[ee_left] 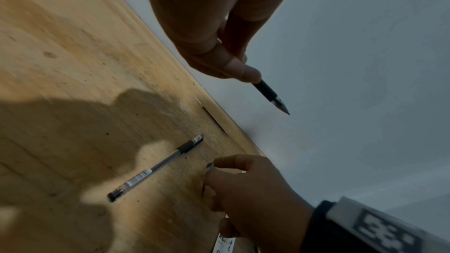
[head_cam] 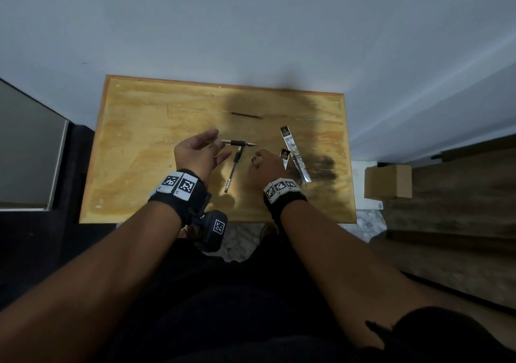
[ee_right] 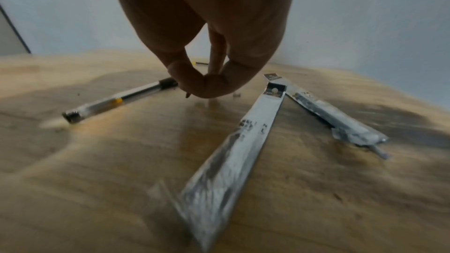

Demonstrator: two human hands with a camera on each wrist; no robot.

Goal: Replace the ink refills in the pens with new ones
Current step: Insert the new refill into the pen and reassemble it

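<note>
My left hand [head_cam: 215, 144] is raised above the wooden table [head_cam: 134, 139] and pinches a pen [head_cam: 240, 142] by its barrel; the black grip and metal tip [ee_left: 282, 106] point right. A second pen [head_cam: 233, 171] with a clear barrel lies flat on the table between my hands. My right hand [head_cam: 258, 159] is low over the table just right of that pen, thumb and fingertips [ee_right: 207, 86] pinched on what looks like a small metal piece [ee_left: 210, 165]. Two silver refill packets [head_cam: 287, 142] [ee_right: 233, 141] lie to its right. A thin dark refill [head_cam: 246, 115] lies at the back.
The table stands against a pale wall. A cardboard box [head_cam: 388, 181] sits on the floor to the right and a grey panel [head_cam: 28, 153] stands to the left. A tiny part [ee_right: 236, 95] lies on the table just beyond my right fingertips.
</note>
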